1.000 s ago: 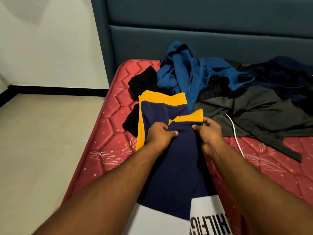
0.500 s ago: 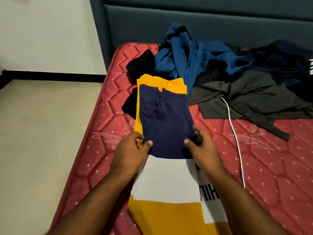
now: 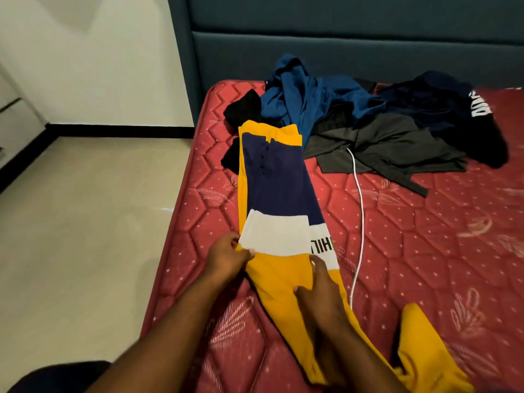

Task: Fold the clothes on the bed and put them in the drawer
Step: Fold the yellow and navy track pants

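Nearest the camera, the person's right hand (image 3: pixel 319 290) is lying flat on the yellow lower part of a striped shirt (image 3: pixel 279 194), fingers mostly straight and pressing the cloth down against the red mattress (image 3: pixel 425 251). Just to its left, the left hand (image 3: pixel 226 258) is pinching the shirt's near-left edge where the white band is meeting the yellow one, thumb and fingers closing on the fabric. The shirt itself is stretching away from the hands as a long narrow strip, sides turned in, yellow then white then navy, with a yellow band at its far end; a loose yellow portion is lying off to the near right, so the garment is looking only partly folded. By this reading the lengthwise fold is in place and the crosswise folds are still waiting. A white cord (image 3: pixel 358 211) is running along the mattress just beside the shirt on the right. Farther off, a heap is sitting unfolded near the headboard (image 3: pixel 340 52): a black piece (image 3: pixel 243 109) touching the shirt's far end, a blue garment (image 3: pixel 306 92), a dark grey garment (image 3: pixel 382 146) and a navy garment with white lettering (image 3: pixel 453 103). No drawer is plainly showing, and nothing appears put away, so most of the task is remaining.
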